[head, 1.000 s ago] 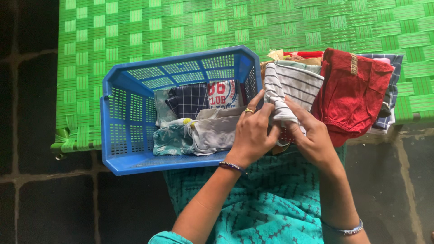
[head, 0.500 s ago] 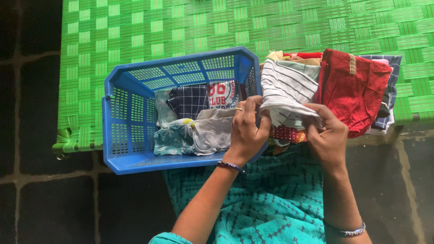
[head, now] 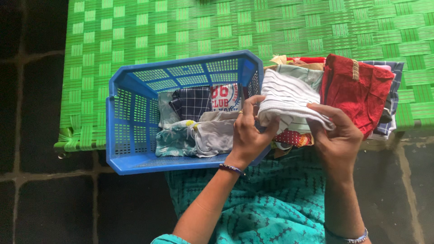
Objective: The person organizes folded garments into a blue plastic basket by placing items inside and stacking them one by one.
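Hands busy: our left hand (head: 249, 135) and right hand (head: 337, 135) both clamp the striped white garment (head: 285, 97) beside the blue basket (head: 131, 122).

No packages, labels, signs, screens visible; only printed shirt (head: 224, 96) in basket (head: 131, 117).

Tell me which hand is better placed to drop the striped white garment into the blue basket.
Probably the left hand: it grips the striped white garment right at the blue basket rim, while the right hand holds the far end, beside the red garment.
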